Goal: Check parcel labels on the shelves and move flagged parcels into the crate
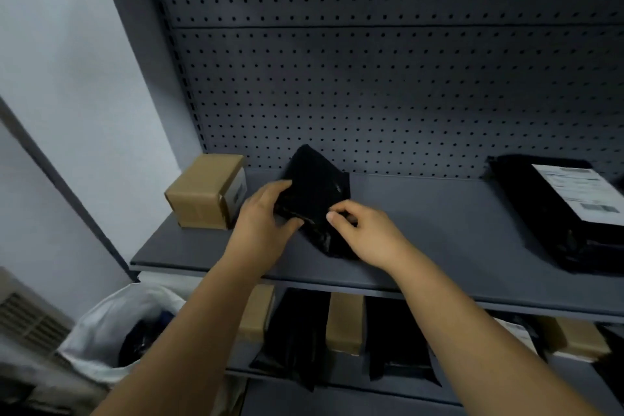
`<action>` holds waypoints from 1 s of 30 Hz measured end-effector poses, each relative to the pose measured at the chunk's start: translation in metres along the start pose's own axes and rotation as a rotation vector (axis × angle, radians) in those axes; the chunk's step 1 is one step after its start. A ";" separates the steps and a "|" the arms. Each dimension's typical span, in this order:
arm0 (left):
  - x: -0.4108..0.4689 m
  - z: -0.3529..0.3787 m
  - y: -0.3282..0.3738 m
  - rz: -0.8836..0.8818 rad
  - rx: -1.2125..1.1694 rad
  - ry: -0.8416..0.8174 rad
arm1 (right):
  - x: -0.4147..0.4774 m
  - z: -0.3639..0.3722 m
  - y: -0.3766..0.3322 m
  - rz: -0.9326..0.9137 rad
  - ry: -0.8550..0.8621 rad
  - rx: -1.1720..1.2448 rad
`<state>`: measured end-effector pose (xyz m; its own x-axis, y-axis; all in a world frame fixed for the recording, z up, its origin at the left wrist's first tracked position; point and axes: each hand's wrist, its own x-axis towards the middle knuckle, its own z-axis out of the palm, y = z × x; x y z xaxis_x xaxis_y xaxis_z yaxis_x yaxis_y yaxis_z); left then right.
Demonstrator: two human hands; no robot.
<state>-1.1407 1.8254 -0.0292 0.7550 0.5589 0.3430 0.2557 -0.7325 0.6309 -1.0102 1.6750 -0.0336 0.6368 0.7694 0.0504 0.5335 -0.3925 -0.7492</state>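
Note:
A small black plastic parcel (317,189) is tilted up off the grey shelf (439,233), its far corner pointing at the pegboard. My left hand (266,216) grips its left edge, thumb on top. My right hand (364,230) pinches its right edge near the front. No label shows on the parcel's visible face. To the left stands a brown cardboard box (206,192) with a white label on its right side. At the far right lies a larger black parcel (547,213) with a white label facing up.
A grey pegboard (371,78) backs the shelf. The shelf below holds several brown boxes (344,321) and black bags (293,331). A white sack (111,321) with dark contents stands on the floor at lower left, by a pale wall (67,78).

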 end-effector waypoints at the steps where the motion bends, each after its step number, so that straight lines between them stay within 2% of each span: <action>1: 0.004 -0.003 0.010 0.046 -0.020 0.020 | -0.002 -0.004 0.001 0.010 -0.014 0.057; 4: 0.017 -0.003 0.045 0.212 -0.078 0.038 | -0.008 -0.021 0.006 0.000 -0.052 0.155; 6: 0.022 0.006 0.067 0.240 -0.143 -0.010 | -0.009 -0.034 0.012 0.002 -0.024 0.170; 8: 0.024 0.021 0.083 0.196 -0.173 -0.072 | -0.006 -0.046 0.021 0.079 0.073 0.340; 11: 0.023 0.044 0.085 0.058 -0.042 -0.187 | -0.004 -0.062 0.034 0.255 0.179 0.737; 15: 0.016 0.062 0.070 0.034 0.143 -0.169 | -0.007 -0.070 0.050 0.280 0.161 0.850; 18: 0.013 0.067 0.059 0.006 0.106 -0.197 | -0.010 -0.071 0.056 0.320 0.178 0.741; 21: 0.012 0.073 0.050 0.040 0.090 -0.249 | -0.013 -0.078 0.065 0.323 0.253 0.333; 23: 0.011 0.078 0.048 0.060 0.077 -0.238 | -0.017 -0.079 0.067 0.247 0.249 0.172; 26: 0.010 0.082 0.047 0.073 0.077 -0.201 | -0.020 -0.077 0.069 0.136 0.175 0.088; 30: 0.016 0.079 0.045 0.106 0.241 -0.233 | -0.019 -0.067 0.077 -0.032 0.159 -0.061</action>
<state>-1.0699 1.7706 -0.0500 0.8954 0.3914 0.2124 0.2826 -0.8681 0.4080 -0.9444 1.5965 -0.0478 0.6962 0.6946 0.1812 0.5849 -0.4024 -0.7043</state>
